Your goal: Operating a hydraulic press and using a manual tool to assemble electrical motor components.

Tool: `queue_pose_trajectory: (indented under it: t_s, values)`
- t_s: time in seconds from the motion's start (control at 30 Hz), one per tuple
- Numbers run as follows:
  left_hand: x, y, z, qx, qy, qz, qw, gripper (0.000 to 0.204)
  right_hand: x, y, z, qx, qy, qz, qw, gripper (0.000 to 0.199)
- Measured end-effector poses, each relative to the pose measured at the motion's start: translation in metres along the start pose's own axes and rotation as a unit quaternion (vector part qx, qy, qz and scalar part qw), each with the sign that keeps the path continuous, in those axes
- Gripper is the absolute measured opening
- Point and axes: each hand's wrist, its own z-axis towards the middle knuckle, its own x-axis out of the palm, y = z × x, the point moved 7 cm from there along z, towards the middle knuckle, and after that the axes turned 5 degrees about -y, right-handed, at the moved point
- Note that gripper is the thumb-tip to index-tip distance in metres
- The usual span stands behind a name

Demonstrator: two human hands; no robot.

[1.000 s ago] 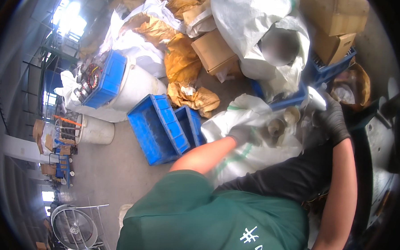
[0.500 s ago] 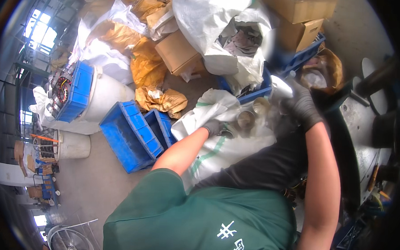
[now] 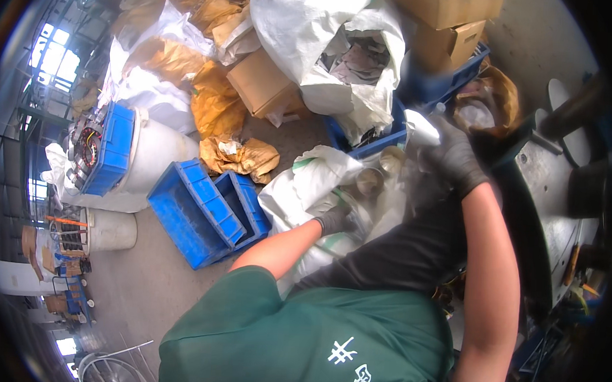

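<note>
My left hand [image 3: 337,222], in a dark grey glove, reaches into a white woven sack [image 3: 306,181] with green stripes. Its fingers are blurred and partly hidden there. Round metal-looking, cup-shaped pieces [image 3: 370,182] lie inside the sack, just beyond that hand. My right hand [image 3: 456,158], gloved in grey too, is raised at the sack's far right side with its fingers curled. Beside its fingertips is a smooth whitish piece [image 3: 422,130]; whether this is sack edge or a separate part I cannot tell. My dark-trousered leg [image 3: 392,253] lies along the sack's near side.
Two blue bins [image 3: 194,213] stand on the floor to the left. Beyond the sack are another blue crate [image 3: 379,148], a big white sack [image 3: 313,34] of scraps and cardboard boxes [image 3: 259,83]. Metal machinery [image 3: 534,194] borders the right. A white drum [image 3: 161,150] carries a blue crate.
My left hand has moved slightly right and down, deeper into the sack. The right hand stays almost in place near the whitish piece. The whole view has shifted a little.
</note>
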Motion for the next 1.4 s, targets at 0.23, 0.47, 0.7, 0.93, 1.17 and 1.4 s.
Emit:
queue_pose_trajectory:
  t_s: [0.23, 0.47, 0.7, 0.93, 1.17, 1.4]
  values:
    - [-0.054, -0.091, -0.036, 0.176, -0.185, 0.209, 0.944, 0.056, -0.007, 0.001, -0.002, 0.051, -0.010, 0.018, 0.998, 0.050]
    - [-0.128, -0.195, -0.047, 0.242, -0.185, -0.157, 0.939, 0.029, 0.017, 0.015, -0.020, 0.027, 0.185, 0.163, 0.969, 0.036]
    - [-0.129, -0.228, -0.042, 0.253, -0.164, -0.421, 0.856, 0.024, 0.017, 0.015, -0.016, 0.010, 0.192, 0.116, 0.974, 0.045]
    - [-0.038, -0.007, -0.002, 0.056, -0.003, 0.294, 0.954, 0.041, -0.010, -0.002, -0.011, 0.029, -0.066, 0.113, 0.991, 0.056]
    - [0.021, 0.230, -0.066, 0.036, 0.245, 0.275, 0.929, 0.070, 0.016, 0.022, 0.008, 0.037, -0.022, 0.204, 0.978, 0.050]
    - [0.005, 0.092, -0.103, -0.082, 0.013, 0.422, 0.903, 0.074, 0.001, -0.004, -0.006, 0.060, -0.032, 0.169, 0.983, 0.053]
